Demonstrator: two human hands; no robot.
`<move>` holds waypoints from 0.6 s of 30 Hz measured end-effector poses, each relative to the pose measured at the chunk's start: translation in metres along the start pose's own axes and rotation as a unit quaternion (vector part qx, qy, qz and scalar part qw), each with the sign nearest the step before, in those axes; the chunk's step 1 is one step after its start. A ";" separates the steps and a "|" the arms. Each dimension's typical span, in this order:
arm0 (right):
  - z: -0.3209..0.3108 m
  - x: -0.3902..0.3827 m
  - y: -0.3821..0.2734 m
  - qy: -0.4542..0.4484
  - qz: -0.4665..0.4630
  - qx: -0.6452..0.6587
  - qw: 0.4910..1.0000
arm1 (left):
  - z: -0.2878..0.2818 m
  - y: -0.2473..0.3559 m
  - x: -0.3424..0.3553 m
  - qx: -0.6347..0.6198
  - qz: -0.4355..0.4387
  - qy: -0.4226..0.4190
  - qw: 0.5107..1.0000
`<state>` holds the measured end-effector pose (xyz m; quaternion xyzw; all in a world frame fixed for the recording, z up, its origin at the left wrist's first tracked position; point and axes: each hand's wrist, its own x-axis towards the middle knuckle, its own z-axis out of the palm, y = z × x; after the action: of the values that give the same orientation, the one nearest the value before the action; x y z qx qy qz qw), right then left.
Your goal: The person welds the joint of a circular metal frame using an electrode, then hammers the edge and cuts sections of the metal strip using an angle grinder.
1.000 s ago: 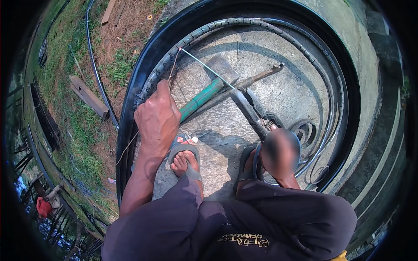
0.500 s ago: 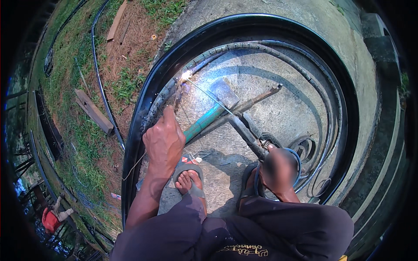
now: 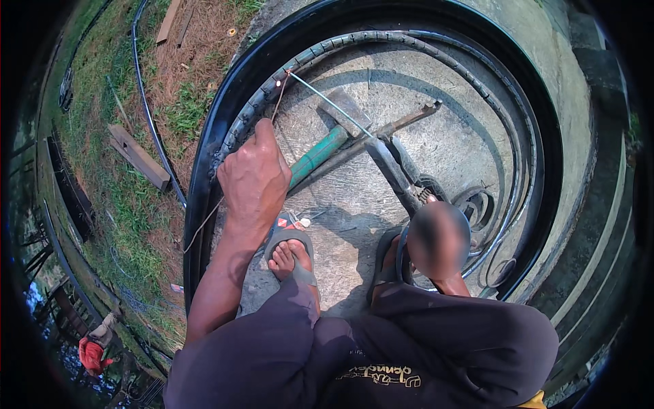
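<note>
My left hand is closed around a thin bent wire, which sticks out past the fingers and trails behind toward the lower left. In my right hand, partly blurred, is a welding electrode holder. A thin welding rod clamped in its jaws slants up and left. Its tip meets or nearly meets a small red glow beside a notched, curved metal bar. That bar lies along the inside of a large black curved rim. Between my hands rests a hammer with a green handle.
A rusty metal bar lies beside the hammer on the concrete. Ring-shaped parts are right of the holder. My sandalled feet stand inside the rim. Wood pieces and a black hose lie on the grass at left.
The bright arc and sparks at the rod tip have gone out, leaving a small red glow. The whole scene has shifted slightly up and left in view. Both hands keep their holds.
</note>
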<state>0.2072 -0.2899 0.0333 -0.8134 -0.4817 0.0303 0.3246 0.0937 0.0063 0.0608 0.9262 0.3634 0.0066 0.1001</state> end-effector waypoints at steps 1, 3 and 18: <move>0.000 0.000 0.000 -0.002 0.004 0.004 1.000 | -0.002 0.000 0.000 0.002 -0.002 0.001 1.000; 0.000 -0.002 0.001 -0.007 0.011 0.013 1.000 | -0.003 0.000 0.000 0.005 -0.001 0.004 1.000; -0.001 -0.002 0.002 -0.033 0.018 0.010 0.999 | 0.005 -0.002 0.000 0.021 -0.001 -0.016 1.000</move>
<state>0.2079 -0.2926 0.0326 -0.8170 -0.4775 0.0680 0.3161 0.0930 0.0070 0.0559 0.9279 0.3624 -0.0157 0.0866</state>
